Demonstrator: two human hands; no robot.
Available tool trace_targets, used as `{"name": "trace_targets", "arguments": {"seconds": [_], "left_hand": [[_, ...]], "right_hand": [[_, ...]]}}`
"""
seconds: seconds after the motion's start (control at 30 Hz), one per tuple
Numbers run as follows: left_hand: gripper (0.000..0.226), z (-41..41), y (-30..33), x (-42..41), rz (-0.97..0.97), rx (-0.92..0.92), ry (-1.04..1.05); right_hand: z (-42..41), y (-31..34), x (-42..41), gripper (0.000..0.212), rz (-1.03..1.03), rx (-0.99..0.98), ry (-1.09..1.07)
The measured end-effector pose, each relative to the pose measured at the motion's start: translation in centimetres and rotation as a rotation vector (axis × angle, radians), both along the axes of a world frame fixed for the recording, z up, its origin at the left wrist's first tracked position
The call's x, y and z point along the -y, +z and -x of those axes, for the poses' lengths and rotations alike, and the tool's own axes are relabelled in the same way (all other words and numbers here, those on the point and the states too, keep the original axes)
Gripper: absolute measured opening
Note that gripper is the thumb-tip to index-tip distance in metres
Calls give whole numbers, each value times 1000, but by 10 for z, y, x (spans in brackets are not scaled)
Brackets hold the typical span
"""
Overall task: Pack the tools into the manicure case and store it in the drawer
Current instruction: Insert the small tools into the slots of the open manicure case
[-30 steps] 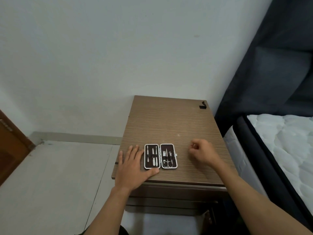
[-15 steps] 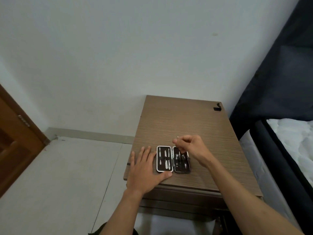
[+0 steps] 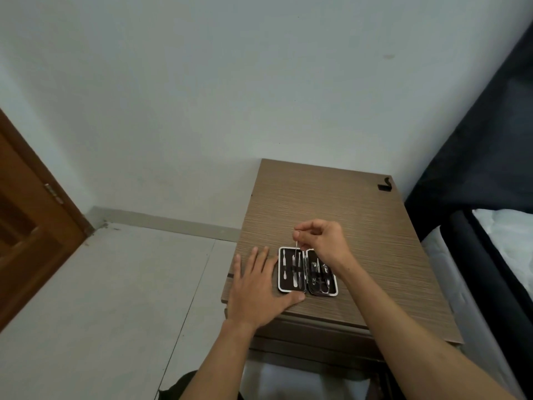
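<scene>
An open manicure case, dark inside with a pale rim, lies flat near the front edge of the wooden nightstand. Metal tools sit in both halves. My left hand lies flat on the tabletop, fingers spread, its thumb against the case's lower left corner. My right hand hovers over the case's far edge, fingertips pinched on a thin metal tool that points down toward the left half.
A small black object sits at the nightstand's back right corner. Drawer fronts show below the top's front edge. A bed with a white mattress stands to the right, a wooden door to the left.
My right hand came from the right side of the tabletop to above the case, holding a thin tool, and now aims it at the left half. The view has shifted leftward.
</scene>
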State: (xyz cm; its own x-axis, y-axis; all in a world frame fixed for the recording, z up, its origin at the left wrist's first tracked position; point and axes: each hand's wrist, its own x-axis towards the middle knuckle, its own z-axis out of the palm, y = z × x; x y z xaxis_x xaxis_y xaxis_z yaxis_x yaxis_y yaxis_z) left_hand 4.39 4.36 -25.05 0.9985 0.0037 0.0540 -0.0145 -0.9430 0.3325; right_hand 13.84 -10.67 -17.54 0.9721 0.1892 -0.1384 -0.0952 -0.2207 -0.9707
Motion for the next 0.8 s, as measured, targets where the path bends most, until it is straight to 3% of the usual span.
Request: {"name": "trace_targets", "arguments": {"seconds": [0.13,0.6,0.8], "left_hand": [[111,0,-1,1,-5,-3,2],[112,0,0,1,-1,0,4],[112,0,1,1,-15,12,5]], "right_hand": [[-4,0,-5,6,0,-37,-20],[-10,-9,-12,4,289,-10,-70],[-11,-10,-18,7,447,67,27]]}}
